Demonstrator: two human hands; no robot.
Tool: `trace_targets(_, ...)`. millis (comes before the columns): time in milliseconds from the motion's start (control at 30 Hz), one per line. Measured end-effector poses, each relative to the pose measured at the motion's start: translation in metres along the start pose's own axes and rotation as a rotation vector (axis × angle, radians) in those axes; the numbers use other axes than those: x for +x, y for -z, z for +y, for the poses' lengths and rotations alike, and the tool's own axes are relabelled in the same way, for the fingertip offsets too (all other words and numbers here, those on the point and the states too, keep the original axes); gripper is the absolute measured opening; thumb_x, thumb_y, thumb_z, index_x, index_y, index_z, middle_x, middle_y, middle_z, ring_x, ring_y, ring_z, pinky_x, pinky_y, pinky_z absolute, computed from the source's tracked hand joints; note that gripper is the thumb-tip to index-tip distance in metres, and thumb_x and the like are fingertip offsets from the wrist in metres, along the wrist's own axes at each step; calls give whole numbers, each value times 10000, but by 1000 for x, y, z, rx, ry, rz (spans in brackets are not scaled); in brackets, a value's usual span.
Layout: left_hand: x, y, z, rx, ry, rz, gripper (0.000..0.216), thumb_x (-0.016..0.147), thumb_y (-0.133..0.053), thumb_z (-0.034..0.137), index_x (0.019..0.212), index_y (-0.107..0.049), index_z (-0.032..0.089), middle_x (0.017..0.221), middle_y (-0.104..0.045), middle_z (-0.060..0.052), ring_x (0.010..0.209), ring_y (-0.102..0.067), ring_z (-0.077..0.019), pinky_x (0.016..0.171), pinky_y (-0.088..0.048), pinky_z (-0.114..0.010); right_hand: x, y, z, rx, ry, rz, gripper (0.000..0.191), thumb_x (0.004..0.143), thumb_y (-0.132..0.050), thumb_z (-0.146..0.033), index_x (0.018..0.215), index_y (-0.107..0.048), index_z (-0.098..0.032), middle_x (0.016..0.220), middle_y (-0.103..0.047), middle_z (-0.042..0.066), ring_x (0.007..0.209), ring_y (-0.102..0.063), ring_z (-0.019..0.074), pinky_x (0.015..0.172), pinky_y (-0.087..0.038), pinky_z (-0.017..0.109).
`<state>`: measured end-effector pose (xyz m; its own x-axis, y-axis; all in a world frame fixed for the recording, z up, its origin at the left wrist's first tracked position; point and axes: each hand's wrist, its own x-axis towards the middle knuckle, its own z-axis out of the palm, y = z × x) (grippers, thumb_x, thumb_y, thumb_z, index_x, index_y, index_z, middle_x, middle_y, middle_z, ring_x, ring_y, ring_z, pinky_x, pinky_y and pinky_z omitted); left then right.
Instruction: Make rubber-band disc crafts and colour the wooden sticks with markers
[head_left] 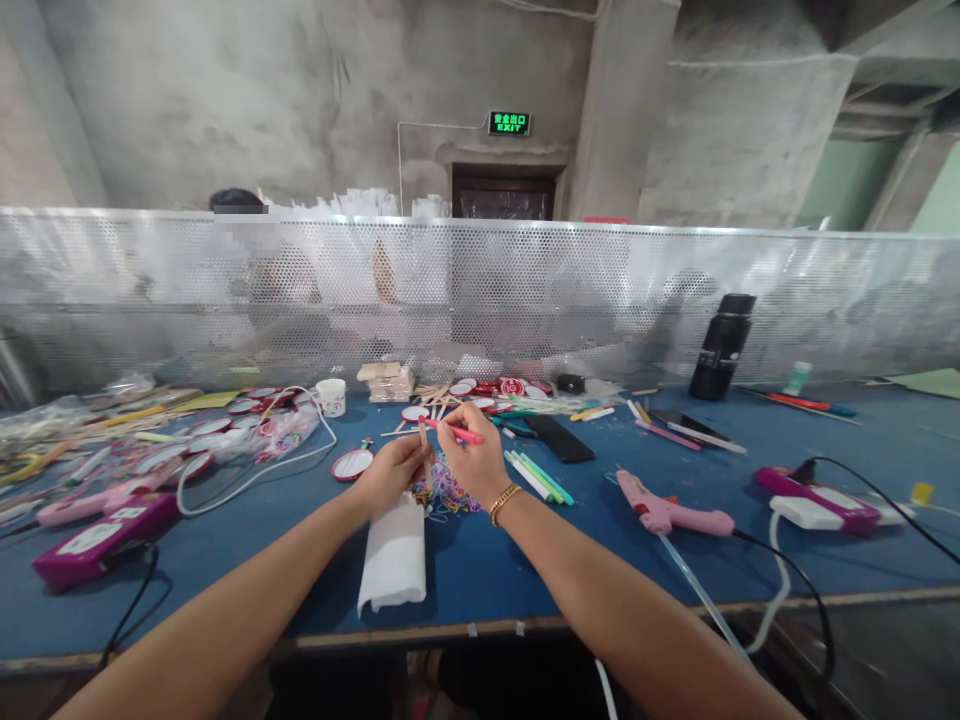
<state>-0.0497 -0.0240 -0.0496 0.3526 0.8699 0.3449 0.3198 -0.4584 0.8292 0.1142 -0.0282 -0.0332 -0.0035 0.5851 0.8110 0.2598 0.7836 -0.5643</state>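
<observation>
My left hand (391, 474) pinches a flat wooden craft stick (423, 437) and holds it upright above the table. In my right hand (476, 455), which wears a gold bracelet, is a pinkish-red marker (466, 436). The marker's tip points left and meets or nearly meets the upper part of the stick; exact contact is too small to tell. Beneath both hands lies a pile of small multicoloured loops (459, 496). A folded white tissue (394, 560) rests just below my left hand. Round red-rimmed white discs (352, 464) lie left of and behind my hands.
Several green and white markers (541, 478) and a black phone (561, 438) lie to the right. A pink glue gun (656, 505) and purple power strip (825, 500) trail cables. Another purple strip (105, 540) sits left. A black bottle (722, 350) stands before the perforated metal screen (600, 300).
</observation>
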Motion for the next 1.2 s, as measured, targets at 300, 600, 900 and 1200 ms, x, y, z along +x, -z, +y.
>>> trace_targets(300,1,0,0,14,7,10,465,880,-444,628,729,-460,189,486,-404,70,428,-325,-81,449,-234,-238,0,1,0,-16,-6,9,111,855,-512,-260,750,-505,-223,689,-580,-20,638,-550,144,628,-425,264)
trace_targets(600,-1,0,3,-4,-14,19,477,870,-469,632,688,-435,192,490,-407,64,435,-327,-77,447,-234,-235,-1,-1,0,9,14,-10,97,851,-514,-259,762,-504,-222,686,-576,-22,637,-553,141,630,-429,262)
trace_targets(900,0,1,0,27,-14,12,466,885,-443,623,705,-439,194,505,-408,64,446,-332,-83,457,-249,-237,0,0,0,10,4,-1,111,859,-509,-270,758,-500,-226,678,-570,-23,630,-552,144,626,-432,266)
trace_targets(1200,0,1,-1,28,-34,1,428,909,-441,574,718,-448,191,525,-402,57,465,-327,-87,468,-252,-244,-2,0,-2,25,15,-36,96,859,-512,-272,775,-510,-224,696,-596,-14,654,-570,150,644,-444,266)
